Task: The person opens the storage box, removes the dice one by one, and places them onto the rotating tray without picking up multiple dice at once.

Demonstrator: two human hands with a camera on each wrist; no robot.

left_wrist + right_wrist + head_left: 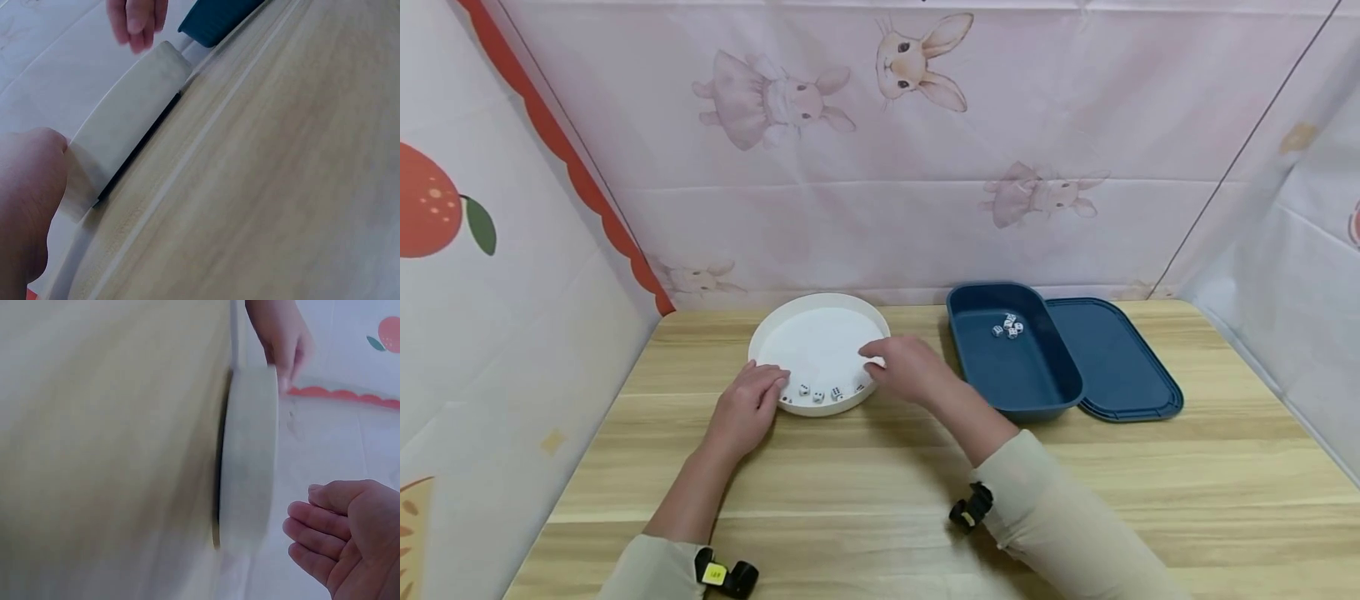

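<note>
A round white tray with a raised rim stands on the table, and several white dice lie along its near side. My left hand grips the tray's rim at the near left, fingers over the edge. Above the tray's right rim is my right hand, its fingers loosely bent. In the right wrist view that hand shows its palm side with nothing between the fingers and thumb. To the right, a dark blue rectangular box has several dice lying toward its far end.
A dark blue lid lies flat to the right of the box, its left part behind the box. The wooden table reaches back to a patterned cloth wall. Cloth also hangs on the left and right sides.
</note>
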